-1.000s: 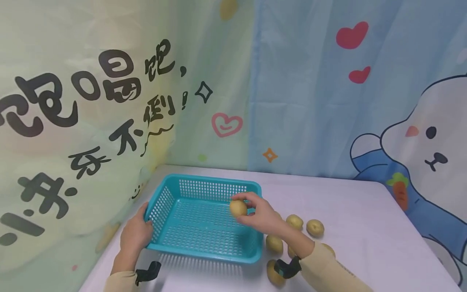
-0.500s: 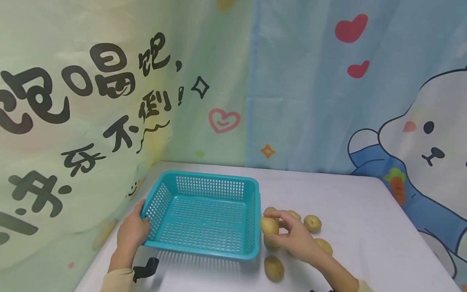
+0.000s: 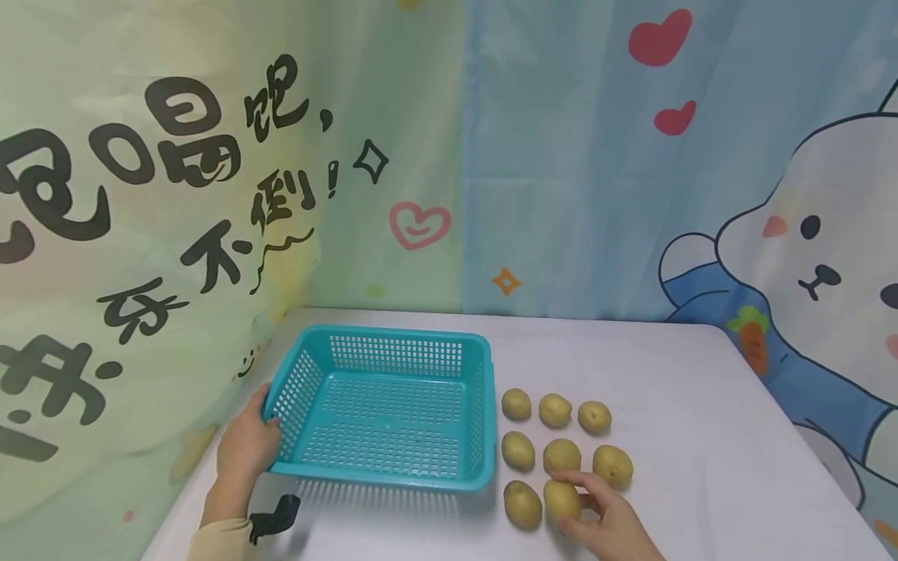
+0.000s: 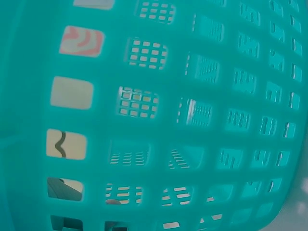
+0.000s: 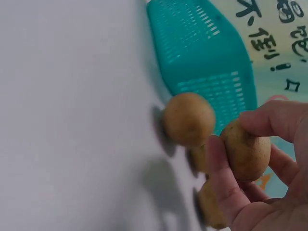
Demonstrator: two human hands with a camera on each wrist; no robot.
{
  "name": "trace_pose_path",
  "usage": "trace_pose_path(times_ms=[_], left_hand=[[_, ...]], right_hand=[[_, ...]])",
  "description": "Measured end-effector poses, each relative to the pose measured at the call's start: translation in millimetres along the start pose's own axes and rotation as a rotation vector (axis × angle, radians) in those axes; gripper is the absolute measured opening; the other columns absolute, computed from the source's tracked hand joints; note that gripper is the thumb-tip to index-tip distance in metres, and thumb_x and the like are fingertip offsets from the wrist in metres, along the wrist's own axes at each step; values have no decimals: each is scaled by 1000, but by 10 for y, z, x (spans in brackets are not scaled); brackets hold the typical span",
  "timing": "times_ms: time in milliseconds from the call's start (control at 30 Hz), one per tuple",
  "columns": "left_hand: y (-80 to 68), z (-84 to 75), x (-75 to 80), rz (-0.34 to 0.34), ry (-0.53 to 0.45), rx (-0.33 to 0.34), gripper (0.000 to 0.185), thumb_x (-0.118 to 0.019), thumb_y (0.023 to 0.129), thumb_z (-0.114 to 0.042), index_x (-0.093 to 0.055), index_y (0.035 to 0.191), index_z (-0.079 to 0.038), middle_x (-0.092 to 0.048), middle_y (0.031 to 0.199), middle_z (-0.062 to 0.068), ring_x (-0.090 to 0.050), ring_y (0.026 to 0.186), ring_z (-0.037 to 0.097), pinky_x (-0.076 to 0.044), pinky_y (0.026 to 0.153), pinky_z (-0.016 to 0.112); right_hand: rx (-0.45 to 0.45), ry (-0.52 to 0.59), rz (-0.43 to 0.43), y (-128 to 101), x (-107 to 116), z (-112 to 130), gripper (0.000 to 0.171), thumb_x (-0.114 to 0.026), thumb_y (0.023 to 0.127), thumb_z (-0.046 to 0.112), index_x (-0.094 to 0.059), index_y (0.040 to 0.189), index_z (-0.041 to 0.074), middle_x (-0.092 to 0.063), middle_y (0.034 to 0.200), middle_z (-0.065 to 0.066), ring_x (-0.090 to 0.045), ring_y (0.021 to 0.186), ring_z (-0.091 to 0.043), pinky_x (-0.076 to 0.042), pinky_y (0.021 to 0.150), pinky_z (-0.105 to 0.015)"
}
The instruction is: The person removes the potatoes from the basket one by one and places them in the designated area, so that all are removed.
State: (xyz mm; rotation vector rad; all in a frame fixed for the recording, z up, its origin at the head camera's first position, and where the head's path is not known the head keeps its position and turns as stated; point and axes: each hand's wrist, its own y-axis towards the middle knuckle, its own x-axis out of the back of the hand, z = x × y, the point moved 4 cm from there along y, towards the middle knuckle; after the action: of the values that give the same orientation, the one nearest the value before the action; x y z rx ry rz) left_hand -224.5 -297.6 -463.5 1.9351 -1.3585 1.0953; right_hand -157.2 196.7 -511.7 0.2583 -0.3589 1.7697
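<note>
A teal plastic basket (image 3: 384,425) with perforated walls sits tilted toward the viewer in the head view, and nothing lies in it. My left hand (image 3: 247,436) grips its left rim. Only the basket's perforated side wall (image 4: 101,125) fills the left wrist view. At the lower right, my right hand (image 3: 609,520) pinches a potato (image 5: 246,150) between thumb and fingers. That potato is in the front row of a group, right beside another potato (image 3: 522,505). Behind it are more potatoes in rows, such as one in the middle (image 3: 562,456).
A white table (image 3: 701,436) runs back to a printed curtain (image 3: 575,156) with hearts and a cartoon bear. Another curtain side (image 3: 140,312) with black lettering stands close along the left of the basket. A black wrist strap piece (image 3: 275,517) hangs by the left wrist.
My right hand has carried the potato out of the basket area, to the right and toward the front row of potatoes. The left hand stays on the basket rim.
</note>
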Motion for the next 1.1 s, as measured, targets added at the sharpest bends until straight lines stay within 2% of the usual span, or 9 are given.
trace_pose_path(times_ms=[133,233,267,400,467,533,700,867,1100], left_hand=[[-1,1,16,6,-5,2,61,-47,96,-10,-26,153,-3,-49,129,39,-56,80,35,-38,56,34],[-8,-5,27,6,-12,-2,61,-47,96,-9,-25,153,-2,-49,128,40,-56,77,34,-37,55,33],[-13,-9,31,6,-14,-4,61,-47,96,-9,-25,153,-2,-50,127,40,-56,76,33,-37,55,33],[-24,-18,32,8,-18,-9,61,-47,96,-9,-26,152,-1,-50,126,41,-56,74,33,-36,54,33],[-30,-22,25,10,-20,-10,60,-47,96,-9,-26,152,-1,-50,125,40,-55,74,32,-35,54,33],[-36,-23,26,6,-22,-5,60,-47,96,-9,-26,152,-2,-51,125,40,-55,75,33,-36,54,33],[-34,-41,27,5,-18,-1,60,-48,96,-9,-26,152,-2,-51,125,40,-56,80,35,-37,55,33],[-27,-38,20,12,-21,1,60,-47,97,-9,-25,153,-3,-50,126,40,-56,80,35,-37,55,33],[-22,-9,14,13,-16,-12,61,-46,97,-9,-24,153,-2,-50,124,41,-55,73,31,-36,53,32]], right_hand=[[-72,39,-6,-84,-3,-150,61,-79,78,12,-53,133,3,-47,140,-22,-59,109,-27,-50,88,-45],[-95,21,-44,-140,7,-215,60,-79,78,11,-54,133,5,-48,139,-21,-59,108,-31,-51,83,-48],[-82,-22,-73,-150,15,-229,58,-79,77,9,-56,131,7,-50,137,-19,-59,108,-30,-51,83,-46],[-60,-163,-180,-178,36,-270,52,-76,73,0,-63,121,14,-56,127,-10,-57,88,-15,-52,67,-29],[-56,-210,-209,-188,44,-280,51,-75,71,-3,-65,118,15,-56,124,-9,-53,79,-12,-50,60,-24],[-55,-222,-219,-178,54,-285,51,-74,70,-4,-65,117,14,-55,124,-10,-50,73,-10,-49,57,-23],[-37,-263,-262,-158,77,-314,47,-74,71,-4,-66,113,16,-57,119,-8,-56,83,-13,-49,57,-23],[23,-306,-304,-149,87,-334,41,-76,73,-2,-67,109,15,-60,113,-7,-63,97,-26,-48,61,-22],[40,-335,-332,-138,104,-343,41,-77,76,1,-66,113,14,-61,117,-7,-64,95,-27,-48,64,-22]])
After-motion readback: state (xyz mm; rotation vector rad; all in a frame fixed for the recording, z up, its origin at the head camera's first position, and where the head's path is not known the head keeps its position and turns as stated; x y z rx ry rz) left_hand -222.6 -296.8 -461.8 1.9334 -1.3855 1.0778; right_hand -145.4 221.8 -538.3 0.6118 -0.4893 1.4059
